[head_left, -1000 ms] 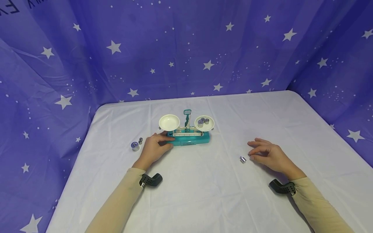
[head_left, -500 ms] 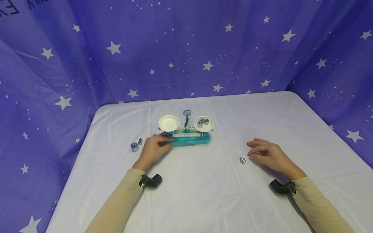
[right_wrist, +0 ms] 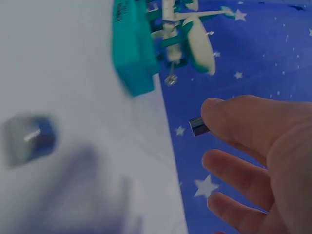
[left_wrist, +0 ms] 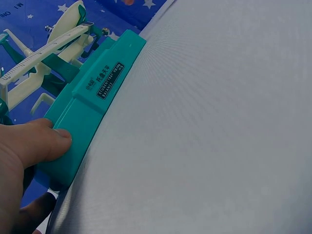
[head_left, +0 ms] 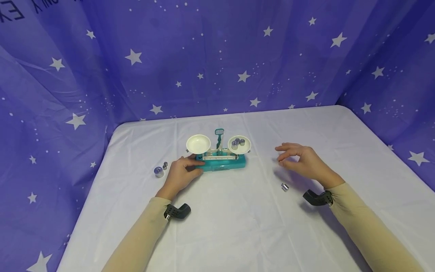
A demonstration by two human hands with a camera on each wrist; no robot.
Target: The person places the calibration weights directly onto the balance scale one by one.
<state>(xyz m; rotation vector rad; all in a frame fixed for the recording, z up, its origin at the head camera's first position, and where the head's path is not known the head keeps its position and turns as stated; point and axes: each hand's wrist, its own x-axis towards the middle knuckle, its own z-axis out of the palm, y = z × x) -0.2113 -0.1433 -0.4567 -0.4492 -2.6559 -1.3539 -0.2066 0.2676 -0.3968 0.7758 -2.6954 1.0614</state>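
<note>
A teal tray balance (head_left: pixel 221 163) with two white pans stands on the table. My left hand (head_left: pixel 180 174) grips the left end of its base, and the left wrist view shows the thumb (left_wrist: pixel 48 141) against the front face. Several small metal weights (head_left: pixel 235 144) sit in the right pan (head_left: pixel 247 150); the left pan (head_left: pixel 198 144) holds nothing. My right hand (head_left: pixel 304 163) is raised off the table to the right of the balance. In the right wrist view it pinches a small metal weight (right_wrist: pixel 198 126) by the thumb, partly hidden by it.
A metal weight (head_left: pixel 284 187) lies on its side on the white cloth (head_left: pixel 238 226), below the right hand. Left of the left hand stand a larger weight (head_left: pixel 158 172) and small ones (head_left: pixel 165 165). A blue star-patterned curtain (head_left: pixel 217 56) surrounds the table's far sides.
My right hand has lifted from the table beside the lying weight and moved up and left towards the balance. The left hand stays on the base.
</note>
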